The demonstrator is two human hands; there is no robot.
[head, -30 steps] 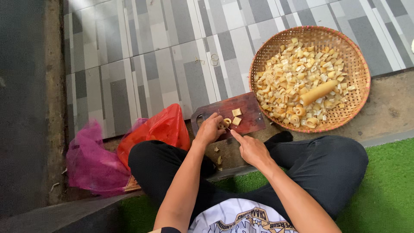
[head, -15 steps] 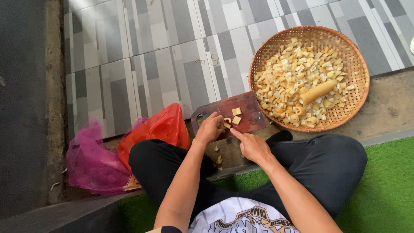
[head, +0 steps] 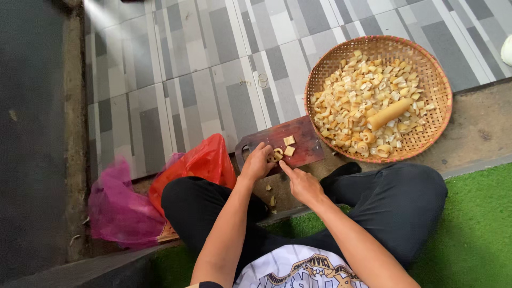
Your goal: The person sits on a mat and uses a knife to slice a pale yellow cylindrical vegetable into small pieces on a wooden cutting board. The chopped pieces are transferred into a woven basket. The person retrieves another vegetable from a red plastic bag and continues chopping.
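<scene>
A dark red-brown cutting board lies on the floor in front of my crossed legs. Two small yellow cut cubes rest on it. My left hand pinches a pale yellow curled piece at the board's near edge. My right hand is just right of it, fingers curled and forefinger stretched out to touch that piece. Whether it holds a blade is hidden. A few scraps lie between my knees.
A round woven basket at the upper right holds several yellow cut pieces and one long uncut stick. A red plastic bag and a pink plastic bag sit by my left knee. Grey tiles lie ahead, green turf on the right.
Both hands stay at the board's near edge on the same piece, with only small finger shifts. Nothing else has moved.
</scene>
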